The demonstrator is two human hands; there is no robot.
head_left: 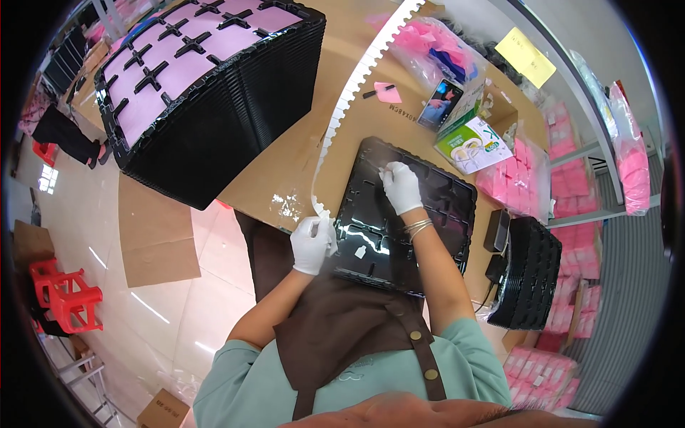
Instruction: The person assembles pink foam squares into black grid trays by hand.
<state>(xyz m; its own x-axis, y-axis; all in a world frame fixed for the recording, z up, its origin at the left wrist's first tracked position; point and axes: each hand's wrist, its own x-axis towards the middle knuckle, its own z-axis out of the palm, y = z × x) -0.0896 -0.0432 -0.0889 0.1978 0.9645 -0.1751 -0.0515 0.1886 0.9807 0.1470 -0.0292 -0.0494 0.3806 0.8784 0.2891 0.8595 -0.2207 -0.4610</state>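
Pink note (pixel 389 95): lay between twelve and one o'clock from the view's centre, a slim black object (pixel 389 88) on it.
Clear bag (pixel 435 46): sat at one o'clock, pink and blue contents showing through.
Phone (pixel 440 105): leaned, screen lit, between one and two o'clock.
Yellow note (pixel 526 57): hung in that same direction, farther out.
Carton (pixel 473 145): stood open at two o'clock, green and white.
Pink packs (pixel 576 246): rested in stacks toward three o'clock, near a grey ribbed shutter (pixel 628 285).
Red stools (pixel 73 299): stood between eight and nine o'clock.
Cardboard sheet (pixel 158 239): lay flat near nine o'clock.
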